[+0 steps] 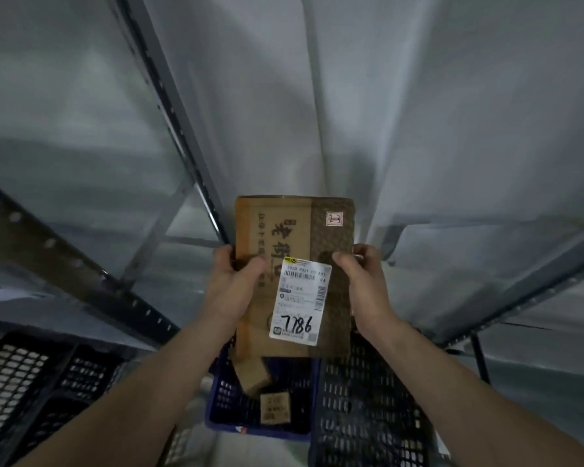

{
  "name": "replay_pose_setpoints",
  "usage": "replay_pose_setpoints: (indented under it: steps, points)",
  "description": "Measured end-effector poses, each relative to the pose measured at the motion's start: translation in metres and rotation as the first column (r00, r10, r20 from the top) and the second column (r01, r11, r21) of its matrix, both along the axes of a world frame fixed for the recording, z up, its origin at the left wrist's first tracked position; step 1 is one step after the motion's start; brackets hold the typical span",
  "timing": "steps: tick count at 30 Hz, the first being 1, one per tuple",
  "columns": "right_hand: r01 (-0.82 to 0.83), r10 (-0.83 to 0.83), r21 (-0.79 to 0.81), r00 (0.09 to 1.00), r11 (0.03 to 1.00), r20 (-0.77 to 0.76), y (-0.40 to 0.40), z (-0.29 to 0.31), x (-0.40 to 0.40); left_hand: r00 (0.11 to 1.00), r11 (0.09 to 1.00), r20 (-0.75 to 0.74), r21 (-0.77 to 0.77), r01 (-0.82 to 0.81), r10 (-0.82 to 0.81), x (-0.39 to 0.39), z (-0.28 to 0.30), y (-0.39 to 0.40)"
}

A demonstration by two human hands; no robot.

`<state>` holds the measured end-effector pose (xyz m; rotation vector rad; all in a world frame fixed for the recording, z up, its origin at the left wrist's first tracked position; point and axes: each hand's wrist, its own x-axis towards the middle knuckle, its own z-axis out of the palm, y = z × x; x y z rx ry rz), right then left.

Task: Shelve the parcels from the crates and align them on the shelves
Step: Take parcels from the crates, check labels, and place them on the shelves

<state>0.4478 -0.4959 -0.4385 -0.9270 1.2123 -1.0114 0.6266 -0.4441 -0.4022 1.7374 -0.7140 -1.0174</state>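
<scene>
Grey metal shelving (196, 170) with perforated uprights rises behind the blue crate (267, 429), ready to receive stock. Black lattice crates (368, 416) flank the blue one, which holds two small cardboard boxes (275, 407). Above it, a flat corrugated cardboard parcel (294, 230) is lifted label-up, probably so its number reads. The left hand (231, 284) and right hand (364, 281) clasp its opposite edges, thumbs on top.
</scene>
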Motion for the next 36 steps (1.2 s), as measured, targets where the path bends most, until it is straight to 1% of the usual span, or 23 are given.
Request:
replay_pose_setpoints:
  steps: [3,7,13,18,20,23,26,31,33,36]
  points:
    - [0.067,-0.067,-0.064,0.998,0.996,-0.002,0.034,0.048,-0.011,0.997,0.996,0.021,-0.053,0.074,-0.073,-0.007,0.042,0.024]
    - [0.173,-0.182,-0.146,0.982,0.974,-0.057,0.093,0.11,-0.032,0.982,0.97,0.037,-0.152,0.189,-0.185,-0.025,0.095,0.061]
    - [0.348,-0.383,-0.244,0.917,0.905,-0.111,0.2,0.188,-0.064,0.918,0.884,0.085,-0.249,0.396,-0.388,-0.058,0.162,0.126]
    - [0.495,-0.549,-0.315,0.828,0.809,-0.109,0.288,0.235,-0.099,0.838,0.78,0.119,-0.316,0.541,-0.533,-0.098,0.2,0.176]
    - [0.544,-0.61,-0.347,0.784,0.764,-0.112,0.322,0.249,-0.117,0.802,0.73,0.172,-0.338,0.593,-0.572,-0.119,0.212,0.196]
    - [0.619,-0.705,-0.393,0.699,0.68,-0.118,0.369,0.267,-0.148,0.729,0.632,0.255,-0.372,0.68,-0.635,-0.158,0.228,0.225]
    - [0.668,-0.77,-0.424,0.624,0.612,-0.13,0.404,0.28,-0.178,0.673,0.554,0.315,-0.392,0.734,-0.669,-0.196,0.241,0.246]
    - [0.731,-0.854,-0.457,0.496,0.507,-0.155,0.47,0.306,-0.244,0.574,0.433,0.336,-0.41,0.803,-0.747,-0.277,0.264,0.292]
    - [0.747,-0.875,-0.466,0.46,0.474,-0.153,0.493,0.312,-0.273,0.554,0.393,0.348,-0.435,0.81,-0.756,-0.31,0.272,0.311]
    - [0.762,-0.9,-0.485,0.406,0.429,-0.159,0.526,0.318,-0.315,0.529,0.358,0.347,-0.449,0.819,-0.774,-0.358,0.28,0.336]
